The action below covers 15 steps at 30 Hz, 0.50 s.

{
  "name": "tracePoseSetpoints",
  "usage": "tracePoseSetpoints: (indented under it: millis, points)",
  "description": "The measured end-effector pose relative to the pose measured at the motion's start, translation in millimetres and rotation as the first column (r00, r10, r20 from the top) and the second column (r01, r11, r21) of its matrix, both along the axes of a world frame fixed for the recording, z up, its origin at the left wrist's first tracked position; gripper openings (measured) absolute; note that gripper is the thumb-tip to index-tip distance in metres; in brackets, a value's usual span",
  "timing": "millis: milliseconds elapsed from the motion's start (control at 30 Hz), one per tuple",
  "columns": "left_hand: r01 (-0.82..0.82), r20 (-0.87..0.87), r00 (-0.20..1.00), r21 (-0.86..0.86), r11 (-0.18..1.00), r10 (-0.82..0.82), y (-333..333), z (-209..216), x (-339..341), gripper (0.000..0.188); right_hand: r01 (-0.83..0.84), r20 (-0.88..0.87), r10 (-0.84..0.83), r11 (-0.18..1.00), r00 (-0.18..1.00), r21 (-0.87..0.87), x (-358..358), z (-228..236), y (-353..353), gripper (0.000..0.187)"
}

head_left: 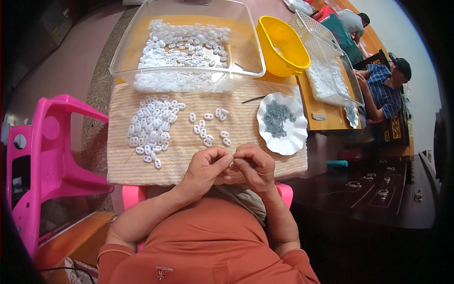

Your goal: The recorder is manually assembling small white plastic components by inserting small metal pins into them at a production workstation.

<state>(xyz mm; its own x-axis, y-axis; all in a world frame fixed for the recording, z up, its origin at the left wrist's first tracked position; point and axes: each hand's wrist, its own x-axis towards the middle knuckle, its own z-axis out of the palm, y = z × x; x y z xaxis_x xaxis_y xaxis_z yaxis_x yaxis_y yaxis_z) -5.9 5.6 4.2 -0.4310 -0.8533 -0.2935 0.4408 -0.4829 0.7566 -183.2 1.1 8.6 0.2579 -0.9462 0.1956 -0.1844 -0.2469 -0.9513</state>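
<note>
My left hand (206, 166) and my right hand (254, 164) meet fingertip to fingertip over the near edge of a beige woven mat (265, 161). Between the pinched fingers sits a small white piece (232, 159), mostly hidden, so I cannot tell which hand grips it. A heap of small white oval pieces (151, 128) lies on the mat to the left. Several more loose white pieces (208, 128) lie just beyond my hands. A white scalloped plate (295, 142) with small grey parts (276, 118) stands to the right.
A clear plastic tub (246, 38) of white pieces sits behind the mat, beside a yellow bowl (283, 47) and a clear box (331, 71). A pink plastic stool (47, 156) stands at the left. Other people sit at the far right. A dark table (373, 199) is lower right.
</note>
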Motion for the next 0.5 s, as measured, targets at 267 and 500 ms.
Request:
tracePoseSetpoints:
  millis: [267, 500]
  points:
    - [-0.006, -0.005, 1.0, 0.009, 1.0, 0.006, -1.6, 1.0, 1.3, 0.02, 0.015, 0.132, -0.029, 0.995, 0.991, 0.103, 1.0, -1.3, 3.2, 0.006]
    - [-0.03, -0.022, 0.999, 0.0, 1.0, 0.03, -1.4, 4.0, 1.8, 0.022, -0.008, 0.243, -0.041, 0.98, 0.969, 0.198, -4.2, -5.4, 0.6, 0.006]
